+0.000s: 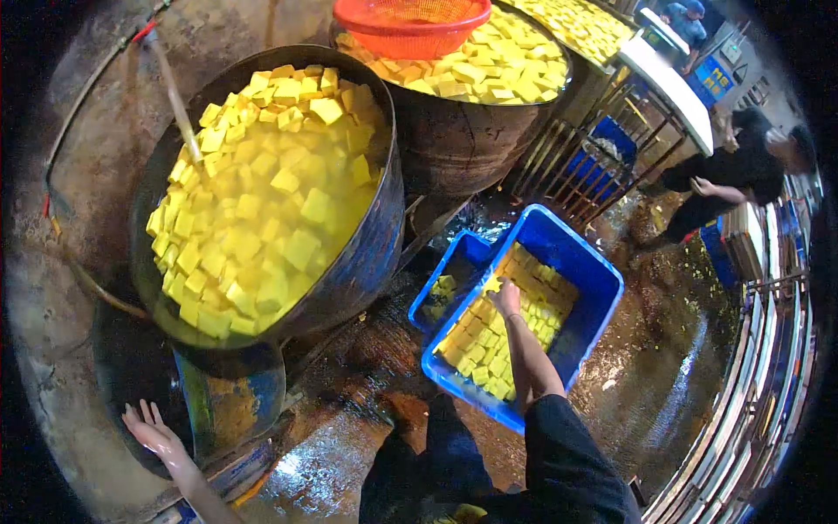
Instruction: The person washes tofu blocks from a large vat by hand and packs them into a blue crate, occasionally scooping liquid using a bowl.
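My right hand (504, 299) reaches into a large blue crate (602, 288) and is closed on a yellow block (493, 285). Beneath it, rows of yellow blocks (497, 336) cover the crate's bottom. My left hand (153, 430) is at the lower left, fingers spread and holding nothing, below a big metal vat (394, 175). In that vat, many yellow blocks (279, 210) lie in yellow liquid, some piled above the surface.
A second vat (463, 144) bears an orange basket (415, 39). A smaller blue crate (421, 301) touches the large one. Metal bars (602, 157) stand behind. One person (742, 166) is at the right, another (685, 24) at the top right. The floor (646, 384) is wet.
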Tool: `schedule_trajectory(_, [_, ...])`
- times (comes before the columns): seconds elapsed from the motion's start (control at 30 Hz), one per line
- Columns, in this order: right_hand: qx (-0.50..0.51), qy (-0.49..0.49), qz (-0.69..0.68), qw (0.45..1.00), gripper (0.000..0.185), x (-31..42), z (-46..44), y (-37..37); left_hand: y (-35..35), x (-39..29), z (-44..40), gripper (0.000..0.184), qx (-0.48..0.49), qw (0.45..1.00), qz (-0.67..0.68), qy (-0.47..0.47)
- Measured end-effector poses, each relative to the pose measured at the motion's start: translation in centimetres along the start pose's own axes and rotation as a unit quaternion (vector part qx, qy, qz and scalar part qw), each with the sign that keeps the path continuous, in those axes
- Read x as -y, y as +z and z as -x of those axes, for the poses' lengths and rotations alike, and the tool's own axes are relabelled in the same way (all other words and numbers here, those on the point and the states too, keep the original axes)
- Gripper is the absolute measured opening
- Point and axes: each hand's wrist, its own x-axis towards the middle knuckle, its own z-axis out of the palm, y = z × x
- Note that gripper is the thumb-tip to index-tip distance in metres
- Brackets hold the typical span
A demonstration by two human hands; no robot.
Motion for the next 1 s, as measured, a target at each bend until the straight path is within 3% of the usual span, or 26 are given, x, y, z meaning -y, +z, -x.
schedule_trajectory(0.03, [0.0,-0.007,-0.02,1.0,0.054,0.5,-0.9,0.7,2.2,0.1,2.8,0.055,0.03,0.995,-0.06,0.077])
schedule_trajectory(0.1, [0.005,0.049,-0.116,0.992,0.036,0.2,-2.8,3.3,6.4,0.6,8.3,0.052,0.092,0.957,-0.169,0.219])
schedule_trajectory(0.17, [-0.011,0.139,-0.308,0.941,0.027,-0.3,-4.0,5.9,7.8,3.0,9.4,0.045,0.158,0.902,-0.213,0.342])
schedule_trajectory(0.2, [-0.019,0.157,-0.361,0.919,0.029,-0.1,-4.3,6.4,10.1,3.0,12.1,0.045,0.157,0.901,-0.209,0.347])
schedule_trajectory(0.27, [-0.001,0.112,-0.355,0.928,0.029,1.3,-3.4,3.9,13.5,2.0,16.7,0.044,0.19,0.939,-0.13,0.257])
schedule_trajectory(0.3, [0.006,0.096,-0.352,0.931,0.029,1.8,-2.8,2.4,14.4,2.3,17.2,0.045,0.22,0.893,-0.189,0.343])
schedule_trajectory(0.37, [-0.177,0.036,-0.049,0.982,0.035,1.1,-1.5,0.0,15.4,3.5,17.0,0.048,0.259,0.802,-0.261,0.471])
schedule_trajectory(0.4, [-0.128,0.163,-0.157,0.966,0.04,-0.2,-1.7,-0.5,16.9,3.1,18.4,0.047,0.266,0.845,-0.23,0.402])
schedule_trajectory(0.47, [-0.156,0.144,-0.337,0.917,0.035,5.4,0.8,-8.2,17.6,3.5,19.1,0.042,0.249,0.824,-0.288,0.42])
schedule_trajectory(0.5, [-0.178,0.074,-0.316,0.929,0.036,7.0,0.8,-10.1,17.8,3.4,19.3,0.041,0.254,0.822,-0.288,0.421])
schedule_trajectory(0.53, [-0.099,0.064,-0.34,0.933,0.046,11.5,1.6,-14.0,17.9,3.3,19.4,0.039,0.256,0.82,-0.289,0.422])
schedule_trajectory(0.6, [-0.2,-0.128,-0.235,0.943,0.058,16.0,2.2,-15.9,17.7,3.7,19.1,0.036,0.234,0.82,-0.266,0.449])
schedule_trajectory(0.67, [-0.104,-0.108,-0.289,0.945,0.065,22.8,3.2,-19.5,17.9,3.8,19.1,0.034,0.214,0.791,-0.313,0.48])
schedule_trajectory(0.7, [-0.065,-0.15,-0.351,0.922,0.059,25.4,3.0,-19.8,18.4,3.4,19.3,0.033,0.189,0.79,-0.335,0.478])
schedule_trajectory(0.73, [0.057,-0.115,-0.483,0.866,0.058,29.6,4.3,-21.7,19.3,3.0,19.4,0.033,0.167,0.787,-0.355,0.476])
schedule_trajectory(0.8, [0.031,-0.236,-0.473,0.848,0.062,35.7,5.5,-22.6,21.0,2.9,18.7,0.031,0.129,0.777,-0.35,0.507])
schedule_trajectory(0.87, [0.007,-0.293,-0.471,0.832,0.065,39.1,4.8,-19.5,22.2,2.9,17.6,0.03,0.126,0.771,-0.326,0.532])
schedule_trajectory(0.9, [-0.053,-0.256,-0.507,0.822,0.067,40.7,4.9,-18.4,23.1,2.7,17.1,0.031,0.126,0.777,-0.323,0.526])
schedule_trajectory(1.0, [-0.097,-0.224,-0.573,0.783,0.068,41.6,4.0,-17.3,28.0,3.6,14.1,0.032,0.124,0.779,-0.338,0.514])
